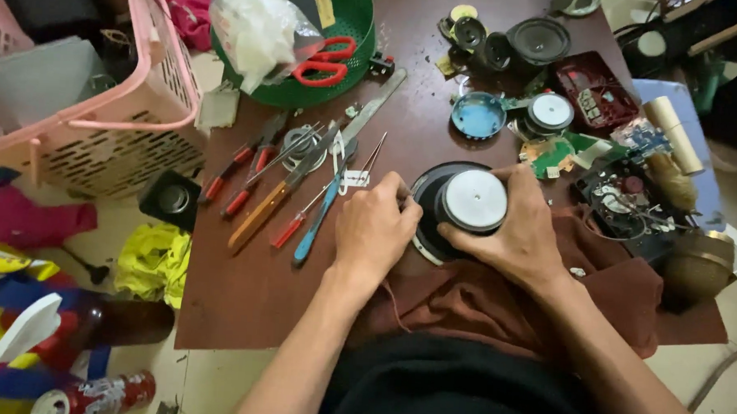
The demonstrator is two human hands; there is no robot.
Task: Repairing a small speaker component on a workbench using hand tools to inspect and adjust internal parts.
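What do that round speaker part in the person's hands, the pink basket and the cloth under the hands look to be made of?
Speaker: likely metal, with a dull grey cap and dark frame, gripped by the right hand and touched by the left hand. Pink basket: moulded plastic with a smooth sheen and slotted walls. Brown cloth: soft woven fabric, matte and creased.

Single head-worn view, looking steeply down from above the person's forearms onto a brown table [251,293], close range. Table's far edge lies toward the top, floor clutter along the left margin.
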